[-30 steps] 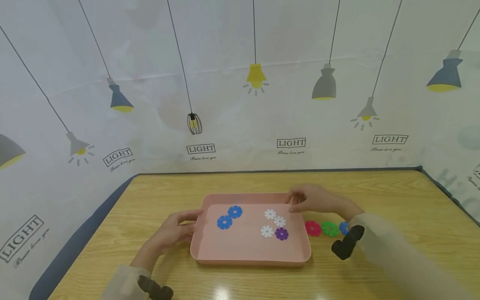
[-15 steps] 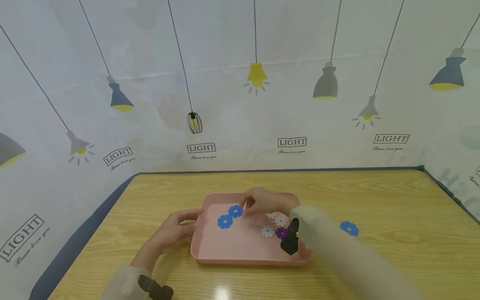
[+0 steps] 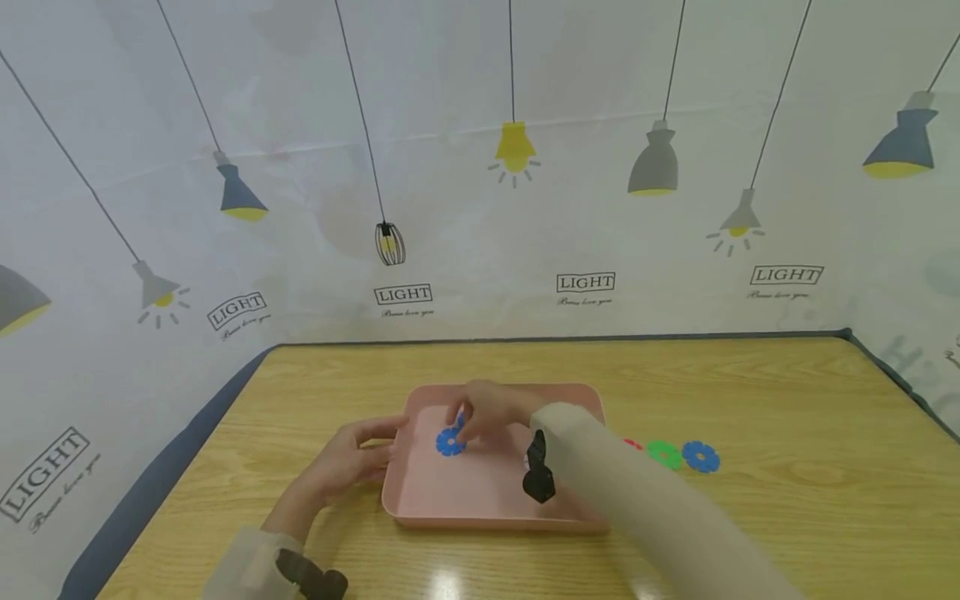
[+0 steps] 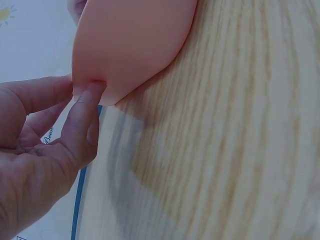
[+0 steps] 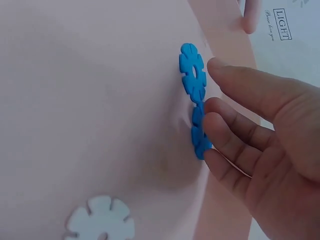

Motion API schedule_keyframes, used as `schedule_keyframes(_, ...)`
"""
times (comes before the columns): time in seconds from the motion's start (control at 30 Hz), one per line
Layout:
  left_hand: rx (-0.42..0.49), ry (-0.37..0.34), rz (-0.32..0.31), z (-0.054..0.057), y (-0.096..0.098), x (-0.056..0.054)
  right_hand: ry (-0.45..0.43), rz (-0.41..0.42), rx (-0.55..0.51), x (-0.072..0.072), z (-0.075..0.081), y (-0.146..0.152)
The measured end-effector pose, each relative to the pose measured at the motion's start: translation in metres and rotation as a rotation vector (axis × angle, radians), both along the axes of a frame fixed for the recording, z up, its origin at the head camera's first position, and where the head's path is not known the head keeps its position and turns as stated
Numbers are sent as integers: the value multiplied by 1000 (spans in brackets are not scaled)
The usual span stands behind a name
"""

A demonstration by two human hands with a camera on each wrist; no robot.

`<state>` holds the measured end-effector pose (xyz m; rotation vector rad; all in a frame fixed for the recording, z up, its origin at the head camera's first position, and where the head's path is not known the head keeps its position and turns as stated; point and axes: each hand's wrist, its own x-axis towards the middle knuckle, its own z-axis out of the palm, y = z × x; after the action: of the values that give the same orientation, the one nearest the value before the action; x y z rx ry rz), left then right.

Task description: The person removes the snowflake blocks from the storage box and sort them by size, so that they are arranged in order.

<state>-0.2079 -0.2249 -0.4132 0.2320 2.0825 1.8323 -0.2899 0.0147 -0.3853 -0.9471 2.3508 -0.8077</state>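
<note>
A shallow pink tray lies on the table. At its left side my left hand holds the edge, a digit against the outer wall and another at the rim, as the left wrist view shows. Inside the tray, two blue notched plastic discs lie joined at their edges. My right hand reaches over them with its fingers apart. In the right wrist view its fingertips overlap the nearer disc; contact is hard to tell. A white notched disc lies farther off in the tray.
Right of the tray a green disc and a blue disc lie on the wooden table. Part of a red disc shows beside the right sleeve. A lamp-printed sheet stands behind.
My right hand has moved left across the tray, from its right rim to the joined blue discs. The right arm now covers the white and purple discs. My left hand has stayed in place.
</note>
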Motion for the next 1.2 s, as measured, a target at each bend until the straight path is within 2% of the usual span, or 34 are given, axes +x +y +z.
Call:
schedule_keyframes(0.1, -5, 6, -1, 0, 1, 0, 24, -16, 21, 0, -5, -4)
schedule_keyframes(0.4, -12, -7, 1, 2, 2, 0, 41, -42, -8, -1, -17, -7)
schedule_keyframes(0.67, -25, 0, -3, 3, 2, 0, 29, -47, -36, 1, -17, -6)
schedule_keyframes(0.87, -21, -2, -1, 3, 2, 1, 37, -51, -17, 2, -18, -7)
schedule_keyframes(1.07, 4, 4, -12, 3, 1, 1, 70, -27, -5, 5, -12, -8)
schedule_keyframes(1.2, 11, 3, -15, 2, 1, 1, 68, -41, 2, 7, -9, -9)
